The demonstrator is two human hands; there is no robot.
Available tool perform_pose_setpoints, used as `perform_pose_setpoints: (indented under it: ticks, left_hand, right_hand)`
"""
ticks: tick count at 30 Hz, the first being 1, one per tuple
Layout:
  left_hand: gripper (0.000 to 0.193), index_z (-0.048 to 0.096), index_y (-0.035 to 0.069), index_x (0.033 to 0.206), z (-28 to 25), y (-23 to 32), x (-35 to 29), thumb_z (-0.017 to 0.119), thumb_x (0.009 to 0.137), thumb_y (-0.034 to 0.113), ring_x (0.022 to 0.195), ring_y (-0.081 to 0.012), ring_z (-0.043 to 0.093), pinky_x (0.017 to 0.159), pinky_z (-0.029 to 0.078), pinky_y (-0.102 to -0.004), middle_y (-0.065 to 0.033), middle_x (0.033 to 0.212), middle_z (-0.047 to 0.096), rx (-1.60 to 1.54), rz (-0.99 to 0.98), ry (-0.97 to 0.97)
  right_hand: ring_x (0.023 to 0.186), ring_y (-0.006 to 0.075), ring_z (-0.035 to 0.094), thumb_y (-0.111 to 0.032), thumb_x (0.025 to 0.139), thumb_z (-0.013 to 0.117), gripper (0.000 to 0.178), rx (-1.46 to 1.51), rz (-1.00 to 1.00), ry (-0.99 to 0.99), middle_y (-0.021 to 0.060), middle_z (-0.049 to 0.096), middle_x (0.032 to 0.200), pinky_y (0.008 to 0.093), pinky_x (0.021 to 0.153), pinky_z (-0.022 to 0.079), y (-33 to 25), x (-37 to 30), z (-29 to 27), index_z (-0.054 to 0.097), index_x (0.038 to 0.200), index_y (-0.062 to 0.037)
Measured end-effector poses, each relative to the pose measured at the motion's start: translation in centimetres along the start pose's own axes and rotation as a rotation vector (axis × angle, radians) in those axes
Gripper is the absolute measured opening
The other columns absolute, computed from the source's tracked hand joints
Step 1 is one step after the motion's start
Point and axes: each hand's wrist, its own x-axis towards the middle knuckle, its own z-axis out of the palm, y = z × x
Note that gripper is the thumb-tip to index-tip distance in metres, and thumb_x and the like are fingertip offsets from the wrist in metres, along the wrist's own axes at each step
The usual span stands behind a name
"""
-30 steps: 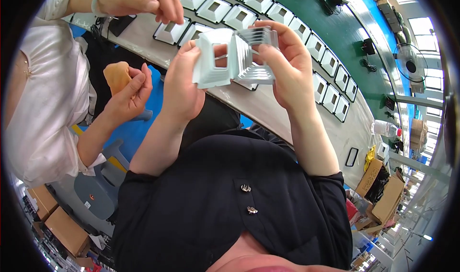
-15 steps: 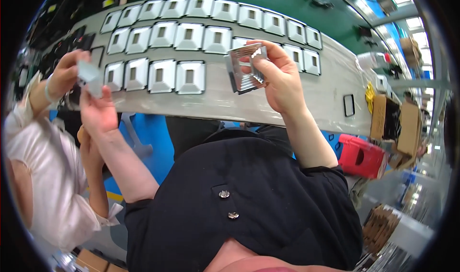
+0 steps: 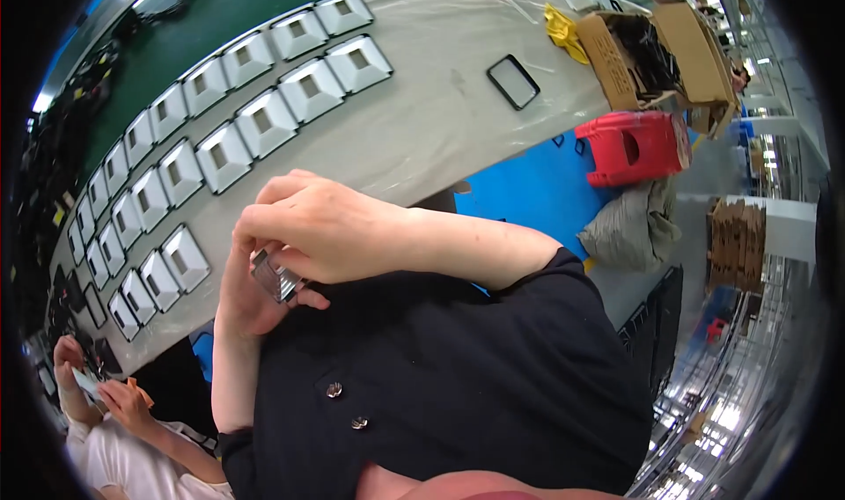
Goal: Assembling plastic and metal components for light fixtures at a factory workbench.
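Close in front of my chest, my two hands meet around a small shiny metal reflector with ribbed, stepped sides. My left hand cups it from below and the left, its thumb beside the lower edge. From above and the right, my right hand grips it with curled fingers, hiding much of it. Beyond my hands, white square housings with dark rims and a dark rectangle in the middle stand in rows on the covered table.
At lower left a co-worker's hands hold a pale flat piece. A black rectangular frame lies on the table's right part, near a yellow cloth and an open cardboard box. A red plastic stool stands beyond the edge.
The view has turned rightward. My left hand has moved away from the pale piece by the co-worker's hand and joined my right hand at the reflector, which is now nearer my chest.
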Motion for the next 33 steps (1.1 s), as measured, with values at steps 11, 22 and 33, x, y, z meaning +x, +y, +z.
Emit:
perform_pose_setpoints:
  ticks: [11, 22, 33]
  left_hand:
    - [0.059, 0.042, 0.012, 0.131, 3.1, -0.6, 3.2, 0.064, 0.077, 0.017, 0.133, -0.0439, 0.035, 0.098, 0.04, -0.0631, -0.0309, 0.144, 0.028, -0.183, 0.018, -0.209]
    - [0.057, 0.044, 0.007, 0.119, 3.0, -1.0, 0.4, 0.057, 0.064, 0.008, 0.115, -0.0258, 0.05, 0.09, 0.045, -0.0336, -0.0168, 0.134, 0.045, 1.315, 0.507, 0.263]
    - [0.072, 0.052, 0.009, 0.126, 1.8, -1.5, 0.1, 0.063, 0.054, 0.004, 0.117, -0.0354, 0.052, 0.092, 0.047, -0.0399, -0.0151, 0.14, 0.045, 1.889, 0.504, 0.293]
  right_hand:
    - [0.13, 0.0324, 0.038, -0.037, 0.076, 0.072, 0.07, -0.792, 0.732, 0.608, 0.0158, 0.046, 0.135, 0.0442, 0.105, 0.033, 12.9, -18.5, -16.3, 0.044, 0.135, -0.0109]
    - [0.111, 0.031, 0.051, -0.021, 0.073, 0.074, 0.039, -0.757, 0.528, 0.37, 0.0136, 0.053, 0.116, 0.0423, 0.092, 0.04, 6.1, -14.5, -5.1, 0.063, 0.108, -0.0086]
    - [0.109, 0.0286, 0.048, -0.021, 0.07, 0.076, 0.041, -0.609, 0.346, 0.114, 0.0085, 0.052, 0.114, 0.0381, 0.09, 0.038, 4.1, -10.5, 0.9, 0.067, 0.109, -0.0147]
